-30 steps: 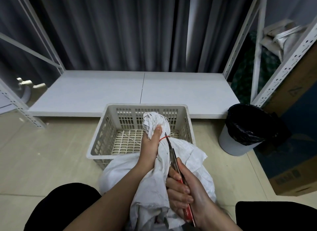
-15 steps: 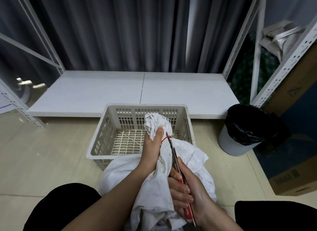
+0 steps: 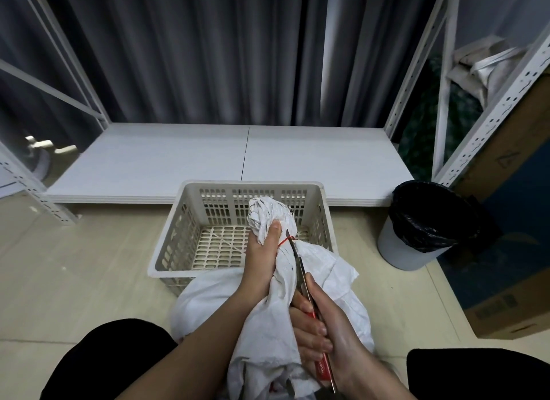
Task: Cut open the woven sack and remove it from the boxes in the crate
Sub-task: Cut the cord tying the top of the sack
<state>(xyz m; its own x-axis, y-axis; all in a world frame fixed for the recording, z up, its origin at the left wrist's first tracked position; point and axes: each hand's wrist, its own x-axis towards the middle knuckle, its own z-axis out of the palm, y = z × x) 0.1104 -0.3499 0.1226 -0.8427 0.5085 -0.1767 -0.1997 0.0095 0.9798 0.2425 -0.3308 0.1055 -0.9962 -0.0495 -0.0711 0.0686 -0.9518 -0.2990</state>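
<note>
A white woven sack (image 3: 327, 277) bulges on the floor between my knees, its bunched neck rising over the near rim of a beige slotted crate (image 3: 184, 236). A red tie (image 3: 286, 239) binds the neck. My left hand (image 3: 263, 254) grips the neck just below the tie, thumb up along it. My right hand (image 3: 324, 337) holds red-handled scissors (image 3: 300, 270), blades pointing up with their tips at the red tie. The crate's floor that shows is bare; what is in the sack is hidden.
A low white platform (image 3: 244, 158) lies beyond the crate before dark curtains. A bin with a black liner (image 3: 422, 224) stands at the right, next to a large cardboard box (image 3: 512, 251). White metal rack uprights (image 3: 488, 102) flank both sides. My dark-clad knees frame the bottom.
The scissor tips have crept up along the sack's neck to the red tie. My left hand has kept its grip on the neck.
</note>
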